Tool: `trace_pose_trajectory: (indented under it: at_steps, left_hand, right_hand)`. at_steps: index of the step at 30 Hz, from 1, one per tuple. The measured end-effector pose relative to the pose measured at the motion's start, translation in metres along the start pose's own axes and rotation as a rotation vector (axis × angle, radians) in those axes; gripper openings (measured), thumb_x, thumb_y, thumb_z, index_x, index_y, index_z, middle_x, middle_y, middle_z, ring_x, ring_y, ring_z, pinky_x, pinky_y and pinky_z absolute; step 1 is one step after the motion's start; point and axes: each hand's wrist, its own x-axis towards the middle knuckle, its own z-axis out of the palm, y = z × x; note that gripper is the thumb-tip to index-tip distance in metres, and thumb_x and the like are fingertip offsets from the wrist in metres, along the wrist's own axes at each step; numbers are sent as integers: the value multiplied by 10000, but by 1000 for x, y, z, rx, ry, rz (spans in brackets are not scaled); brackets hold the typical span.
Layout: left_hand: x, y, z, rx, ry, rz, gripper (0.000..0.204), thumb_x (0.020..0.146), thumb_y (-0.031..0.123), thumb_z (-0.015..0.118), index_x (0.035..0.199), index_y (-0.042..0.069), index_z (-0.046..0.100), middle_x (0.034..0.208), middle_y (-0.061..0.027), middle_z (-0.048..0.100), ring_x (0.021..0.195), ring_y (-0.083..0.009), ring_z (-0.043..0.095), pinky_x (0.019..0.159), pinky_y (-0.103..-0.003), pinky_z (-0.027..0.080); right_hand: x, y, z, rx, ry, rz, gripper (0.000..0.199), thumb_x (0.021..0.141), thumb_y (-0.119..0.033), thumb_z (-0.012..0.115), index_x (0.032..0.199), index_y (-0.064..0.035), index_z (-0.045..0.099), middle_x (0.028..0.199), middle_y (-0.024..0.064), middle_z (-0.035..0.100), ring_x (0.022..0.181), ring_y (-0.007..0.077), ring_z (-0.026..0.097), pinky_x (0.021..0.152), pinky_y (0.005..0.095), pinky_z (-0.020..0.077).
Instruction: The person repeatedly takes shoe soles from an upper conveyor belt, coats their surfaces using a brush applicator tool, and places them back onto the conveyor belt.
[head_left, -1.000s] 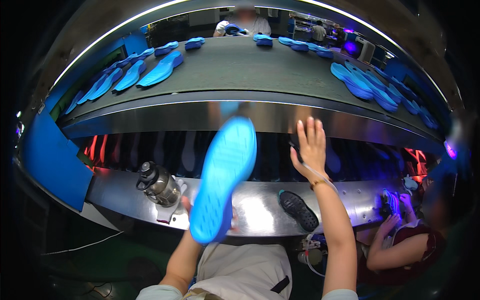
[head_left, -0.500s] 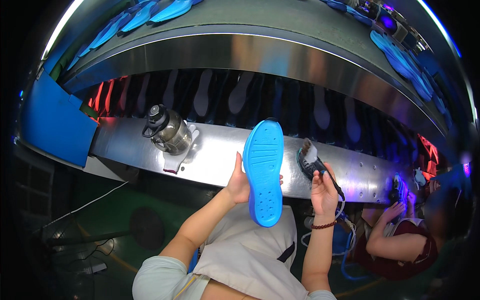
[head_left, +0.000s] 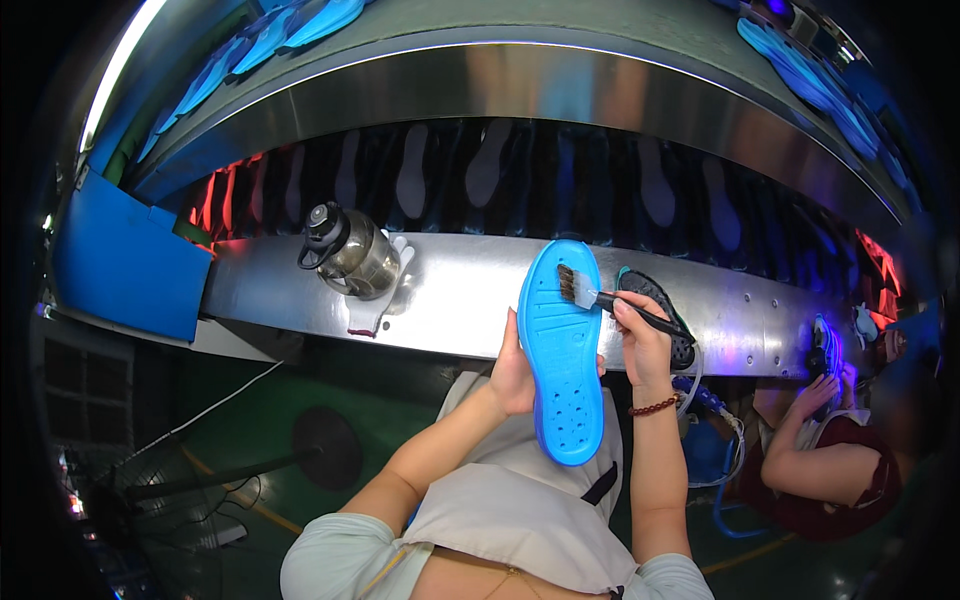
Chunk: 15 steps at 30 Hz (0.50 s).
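Observation:
My left hand [head_left: 512, 375] grips a bright blue shoe sole [head_left: 565, 375] by its edge. The sole stands toe-end away from me, above my lap, with its ribbed and dimpled face toward me. A flat brush [head_left: 583, 289] with a dark handle is pinched in my right hand [head_left: 645, 345]. Its brown bristles lie over the wide upper part of the sole and appear to touch it. Behind my right hand, a black textured sole-shaped piece [head_left: 683, 352] rests on the metal ledge, partly covered by that hand and the brush handle.
On the metal ledge [head_left: 470, 300], a dark clear bottle [head_left: 362, 262] stands by a pale glove [head_left: 372, 312]. Beyond it is a dark recess with reflected sole shapes. A belt [head_left: 560, 22] above carries blue soles [head_left: 800, 75]. Another person [head_left: 825, 470] works at the right.
My right hand has brought the brush left from beside the black piece onto the blue sole's upper part. My left hand keeps its hold; the whole view has shifted slightly.

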Motion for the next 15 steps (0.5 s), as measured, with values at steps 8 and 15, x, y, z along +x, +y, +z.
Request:
trace_pose_trajectory:
  at_steps: [8,15]
  left_hand:
    - [5,-6,-7,-48,5,10,937,725,774,91,1302,75,326,1171,-246,463,1049,-358,495,906,-498,383]
    - [25,-12,-5,140,359,108,855,758,745,104,1291,122,344,1228,-138,442,1126,-256,439,957,-411,351]
  right_hand:
    - [8,-8,4,-23,1,-18,158,763,-33,608,912,17,610,798,48,610,673,83,521,632,196,403]
    - [-6,-12,41,-824,-23,-596,142,718,-72,664,843,-5,650,743,86,629,641,135,587,592,245,464]
